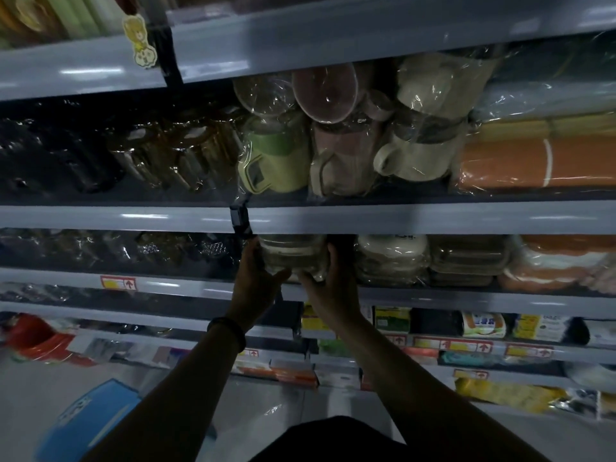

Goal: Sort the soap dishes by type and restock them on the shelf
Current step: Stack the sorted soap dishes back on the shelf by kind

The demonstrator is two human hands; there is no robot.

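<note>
- Grey metal shelf (433,297), mid-frame: the tight gap could snag your pack.
- Clear-wrapped stack of brownish soap dishes (291,258), frame centre, at the shelf front: slick film may slip.
- Left hand (256,278) and right hand (330,281): fingers grasping its sides.

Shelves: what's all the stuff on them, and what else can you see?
wrapped soap dish pack: one, clear-brownish, middle shelf, between both grips
other soap dish packs: at least three, cream, dark, orange-white; same shelf, to its right
wrapped mugs: several, green, pink, cream; shelf above
orange roll: one, orange, right of the mugs
bear sticker: one, yellow, shelf frame, top left
price tags: several, red-yellow, shelf edges
blue container: one, blue, floor, lower left
wristband: one, black, left wrist
left grip: holds the pack's left side
right grip: holds the pack's right side
</note>
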